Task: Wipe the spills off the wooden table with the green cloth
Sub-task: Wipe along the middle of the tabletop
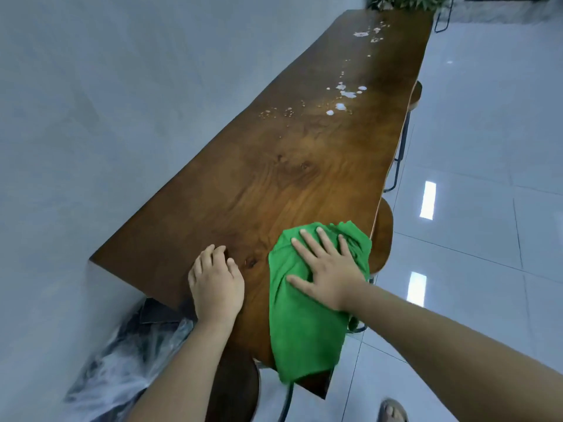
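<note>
A long, narrow wooden table (274,178) runs away from me along a pale wall. The green cloth (301,324) lies at its near right end, partly draped over the edge. My right hand (327,269) presses flat on the cloth with fingers spread. My left hand (214,281) rests on the bare wood beside it, fingers curled down on the table, holding nothing. White spills (344,97) dot the middle of the table. More white spills (367,33) lie near the far end.
Round wooden stools (384,236) with dark metal legs stand tucked along the table's right side, one more (416,95) farther back. A plastic-wrapped dark bundle (128,354) sits under the near left corner. A plant (405,1) is at the far end. Glossy tiled floor (472,147) is on the right.
</note>
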